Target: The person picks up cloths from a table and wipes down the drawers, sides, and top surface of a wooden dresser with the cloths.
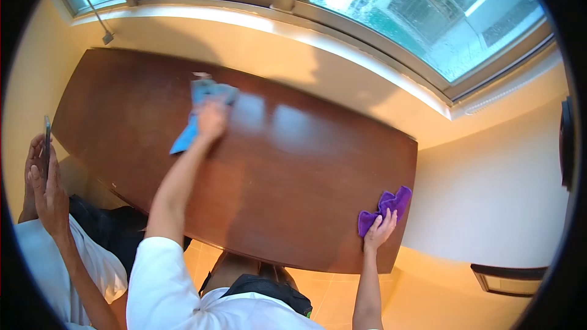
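On the left half of the brown table (293, 189), my left hand (211, 119) is pressed down on a blue cloth (183, 139) and closed over it. Motion blurs this hand, so its separate fingers do not show well. Part of the blue cloth sticks out past the fingers and part toward me. My right hand (381, 230) is at the table's right end, gripping a crumpled purple cloth (397, 200) against the tabletop. Its fingers lie over the cloth's near part, while the folded far part spreads beyond them.
At the left, another person's hands (49, 186) hold a phone (47, 146) beside the table edge. Windows (422, 18) and a sill run behind the table. A cord with a small weight (107, 38) hangs at the far left. A framed item (510, 281) is at the lower right.
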Demonstrator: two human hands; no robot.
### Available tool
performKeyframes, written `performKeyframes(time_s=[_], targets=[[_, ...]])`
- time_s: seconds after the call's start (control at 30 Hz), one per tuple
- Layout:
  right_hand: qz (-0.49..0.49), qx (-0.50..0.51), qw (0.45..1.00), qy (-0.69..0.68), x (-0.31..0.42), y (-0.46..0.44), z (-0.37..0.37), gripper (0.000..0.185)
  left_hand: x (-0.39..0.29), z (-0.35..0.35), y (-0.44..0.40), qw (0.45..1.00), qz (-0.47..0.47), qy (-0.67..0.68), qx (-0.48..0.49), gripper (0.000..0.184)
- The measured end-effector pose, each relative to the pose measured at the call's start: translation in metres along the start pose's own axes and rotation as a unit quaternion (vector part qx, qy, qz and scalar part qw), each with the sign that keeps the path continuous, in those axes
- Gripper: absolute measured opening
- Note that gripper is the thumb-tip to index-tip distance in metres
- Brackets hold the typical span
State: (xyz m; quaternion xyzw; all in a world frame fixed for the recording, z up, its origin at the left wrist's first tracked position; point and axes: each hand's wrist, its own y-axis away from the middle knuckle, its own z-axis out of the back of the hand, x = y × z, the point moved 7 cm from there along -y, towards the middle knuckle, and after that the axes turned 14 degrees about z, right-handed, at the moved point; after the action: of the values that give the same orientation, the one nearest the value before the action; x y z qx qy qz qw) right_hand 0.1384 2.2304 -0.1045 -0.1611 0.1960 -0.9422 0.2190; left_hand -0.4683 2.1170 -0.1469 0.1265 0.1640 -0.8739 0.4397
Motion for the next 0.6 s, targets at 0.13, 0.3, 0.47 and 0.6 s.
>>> performKeyframes(time_s=[0.13, 0.3, 0.47, 0.6], targets=[[-0.019, 0.016, 0.999, 0.026, -0.004, -0.001, -0.004, 0.044, -0.217, -0.022, 0.137, 0.968, -0.189, 0.107, 0.125, 0.042], [-0.026, 0.037, 0.999, -0.006, -0.013, -0.001, 0.004, 0.055, -0.288, 0.015, 0.388, 0.843, -0.398, 0.222, 0.285, 0.046], [0.016, 0.111, 0.988, -0.105, -0.005, 0.041, 0.027, 0.053, -0.208, 0.047, 0.351, 0.905, -0.373, 0.134, 0.157, 0.035], [0.027, 0.129, 0.983, -0.129, -0.02, 0.121, 0.048, 0.054, -0.045, 0.05, 0.182, 0.999, 0.029, 0.039, 0.005, 0.042]])
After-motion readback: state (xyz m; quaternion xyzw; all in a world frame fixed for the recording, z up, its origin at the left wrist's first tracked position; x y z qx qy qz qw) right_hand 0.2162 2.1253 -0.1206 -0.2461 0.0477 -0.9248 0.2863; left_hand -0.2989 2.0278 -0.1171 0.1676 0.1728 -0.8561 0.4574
